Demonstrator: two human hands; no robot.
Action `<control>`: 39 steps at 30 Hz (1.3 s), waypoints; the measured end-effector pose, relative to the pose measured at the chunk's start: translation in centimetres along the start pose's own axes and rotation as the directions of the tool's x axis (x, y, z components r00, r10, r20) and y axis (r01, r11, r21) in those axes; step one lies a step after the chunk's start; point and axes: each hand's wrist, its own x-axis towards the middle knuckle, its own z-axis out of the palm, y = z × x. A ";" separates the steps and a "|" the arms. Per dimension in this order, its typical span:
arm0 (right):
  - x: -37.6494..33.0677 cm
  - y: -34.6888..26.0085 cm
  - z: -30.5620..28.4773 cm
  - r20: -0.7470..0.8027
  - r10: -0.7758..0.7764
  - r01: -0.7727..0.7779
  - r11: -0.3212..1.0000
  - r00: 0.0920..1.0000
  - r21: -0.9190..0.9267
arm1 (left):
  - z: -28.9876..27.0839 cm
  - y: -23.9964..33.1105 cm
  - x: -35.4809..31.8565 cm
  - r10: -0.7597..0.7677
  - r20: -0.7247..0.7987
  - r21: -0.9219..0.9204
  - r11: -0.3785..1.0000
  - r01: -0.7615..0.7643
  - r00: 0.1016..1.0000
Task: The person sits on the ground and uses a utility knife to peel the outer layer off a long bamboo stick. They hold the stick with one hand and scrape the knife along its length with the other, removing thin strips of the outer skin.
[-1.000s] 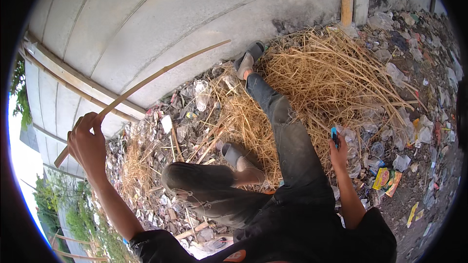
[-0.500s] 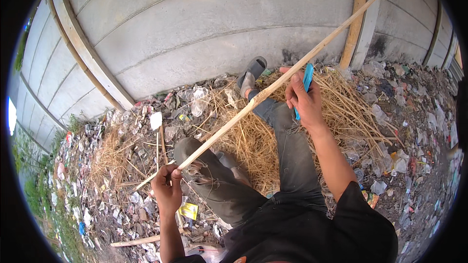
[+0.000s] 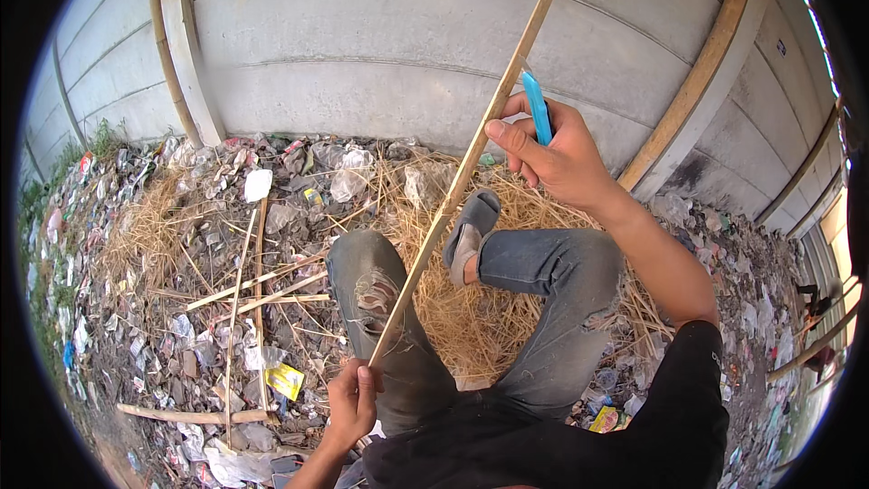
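Your left hand (image 3: 351, 401) grips the bamboo strip's (image 3: 453, 190) lower end near your knee; your right hand (image 3: 554, 156) clasps a blue knife (image 3: 537, 107) against its upper stretch. Step: shaving. Next stroke likely needs steady bracing.

Your long bamboo strip (image 3: 462, 177) runs out past the picture's top edge, so its far end cannot be checked. Its near end is buried in the grip of your left hand (image 3: 351, 398), whose palm side faces away. The blue knife (image 3: 538, 109) shows only part of its handle above your right hand (image 3: 557, 156); the rest is covered by the fingers, and any blade is too small to tell. Your left forearm is cut off at the bottom edge. One foot lies hidden behind your right knee (image 3: 552, 272). The litter (image 3: 181, 326) along the left rim blurs into unreadable scraps.
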 end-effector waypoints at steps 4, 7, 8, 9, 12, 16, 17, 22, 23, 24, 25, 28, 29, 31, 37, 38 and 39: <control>2.4 0.7 0.6 0.059 0.050 -0.049 0.999 0.997 -0.009 | 0.3 1.9 3.2 0.190 0.084 0.198 0.959 -0.203 0.978; 4.1 1.9 1.5 0.137 0.076 -0.087 0.993 0.988 0.076 | -0.3 5.3 8.4 0.265 0.091 0.160 0.947 -0.277 0.960; 4.4 2.5 1.8 0.154 0.085 -0.103 0.988 0.984 0.113 | -0.1 6.5 10.6 0.304 0.083 0.087 0.946 -0.311 0.949; 4.4 3.5 2.1 0.168 0.110 -0.135 0.980 0.980 0.148 | 0.4 7.5 12.9 0.333 0.083 0.005 0.942 -0.335 0.939; 4.3 7.8 1.0 0.157 0.159 -0.181 0.973 0.975 0.140 | 4.1 10.3 20.5 0.330 0.251 -0.137 0.943 -0.304 0.910; 4.7 13.5 -1.1 0.123 0.247 -0.266 0.949 0.961 0.170 | 9.1 9.6 26.0 0.242 0.432 -0.142 0.970 -0.199 0.869; 4.4 15.4 -1.8 0.107 0.280 -0.295 0.939 0.954 0.179 | 10.7 8.4 26.5 0.193 0.472 -0.178 0.977 -0.121 0.860; 1.2 23.2 -4.3 0.209 0.325 -0.351 0.931 0.922 0.100 | 15.3 5.2 25.1 -0.084 0.584 -0.149 0.966 0.209 0.808; 0.8 23.5 -4.7 0.190 0.298 -0.308 0.951 0.935 0.024 | 15.8 4.4 24.7 -0.105 0.560 -0.167 0.958 0.235 0.822; 0.9 23.7 -5.2 0.174 0.247 -0.240 0.969 0.953 -0.057 | 16.1 4.0 25.0 -0.109 0.523 -0.185 0.954 0.237 0.845; 1.1 23.9 -5.6 0.166 0.192 -0.170 0.975 0.967 -0.141 | 16.4 3.8 25.3 -0.132 0.474 -0.182 0.952 0.244 0.870; 1.8 24.7 -7.4 0.158 0.177 -0.160 0.980 0.971 -0.115 | 17.6 3.8 26.9 -0.102 0.290 -0.128 0.981 0.145 0.952; 2.1 24.9 -8.1 0.159 0.178 -0.158 0.979 0.971 -0.131 | 17.7 4.0 27.4 -0.129 0.255 -0.121 0.979 0.164 0.958; 2.1 25.5 -9.2 0.208 0.240 -0.222 0.969 0.948 -0.106 | 17.9 3.8 28.7 -0.175 0.203 -0.120 0.972 0.202 0.963; 2.1 28.6 -9.8 0.200 0.235 -0.250 0.967 0.951 0.052 | 17.5 1.7 29.5 -0.182 0.244 -0.071 0.976 0.204 0.953; 2.3 29.1 -10.0 0.208 0.254 -0.273 0.960 0.945 0.067 | 17.5 1.4 29.5 -0.201 0.259 -0.071 0.972 0.226 0.945; 2.3 29.6 -10.1 0.217 0.304 -0.323 0.944 0.928 0.062 | 17.5 0.9 29.3 -0.221 0.268 -0.079 0.965 0.250 0.938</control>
